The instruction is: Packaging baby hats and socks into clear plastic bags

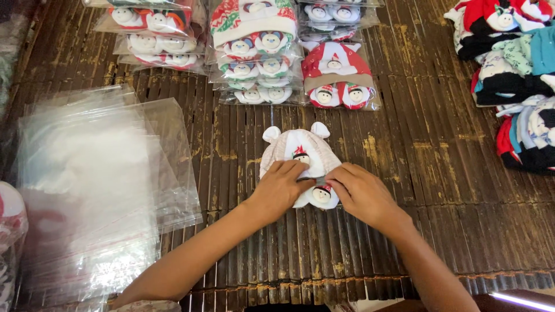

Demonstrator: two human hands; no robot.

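A small beige baby hat [300, 147] with two round ears and penguin decorations lies flat on the dark slatted bamboo mat [428, 150], just in front of me. My left hand [281, 188] presses down on its lower left part, fingers bent onto the fabric. My right hand [361, 192] rests on its lower right edge, fingertips pinching the cloth beside a small penguin face [321, 195]. Both hands touch the hat and meet near its middle.
A loose pile of clear plastic bags [92, 185] lies at the left. Bagged hat sets [257, 52] are stacked at the back, one red set [338, 72] beside them. Unbagged colourful hats [514, 69] are heaped at the right.
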